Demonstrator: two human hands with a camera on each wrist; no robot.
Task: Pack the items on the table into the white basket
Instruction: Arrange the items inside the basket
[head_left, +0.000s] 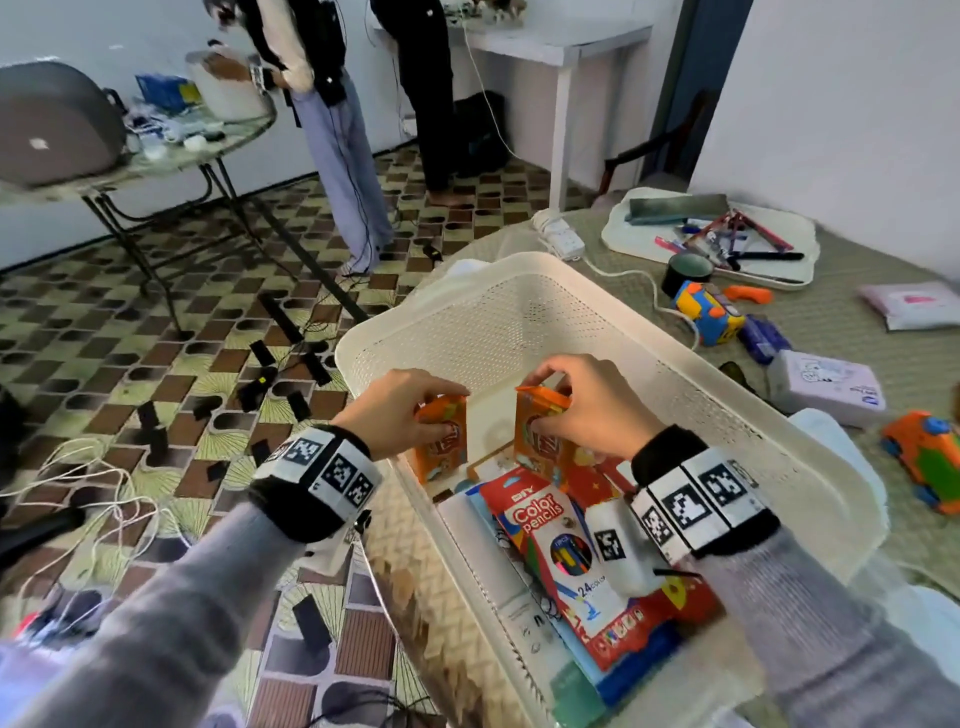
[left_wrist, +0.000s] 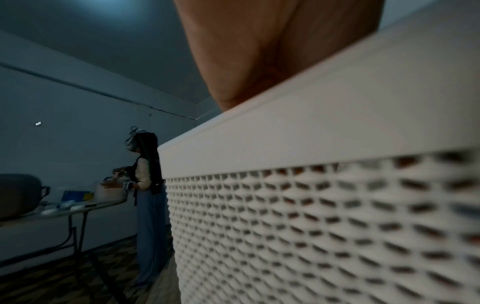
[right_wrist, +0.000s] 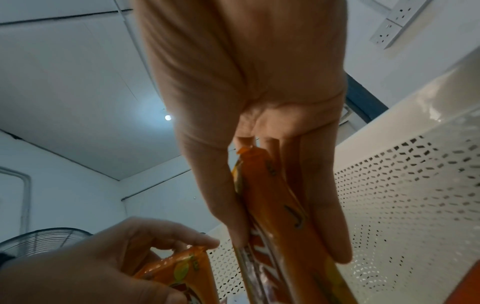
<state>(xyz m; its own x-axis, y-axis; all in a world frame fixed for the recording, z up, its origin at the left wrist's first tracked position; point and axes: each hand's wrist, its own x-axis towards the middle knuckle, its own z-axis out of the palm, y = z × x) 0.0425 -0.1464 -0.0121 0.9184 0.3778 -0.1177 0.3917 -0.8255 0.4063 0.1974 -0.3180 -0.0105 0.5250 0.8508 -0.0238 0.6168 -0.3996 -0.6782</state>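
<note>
Both hands are down inside the white basket, each pinching an orange packet by its top. The left hand has its fingers and thumb curled over the left packet, close to the basket's left wall; the right hand pinches the right packet nearer the middle. Both packets stand upright, apart from each other, just beyond the color pencils box lying flat at the near end.

To do this bit well, I'd say lower them until the bottoms sit on the basket floor, lean them against the wall or each other so they don't flop, then let go. Plenty still waits on the desk: a toy truck, a tray of pens.

The right wrist view shows what the head view can't: the right hand's thumb and fingers lying long and straight down both faces of the packet, sandwiching it. The left wrist view is mostly the basket's outer wall, with only the heel of the hand above the rim, so no grip visible there.
</note>
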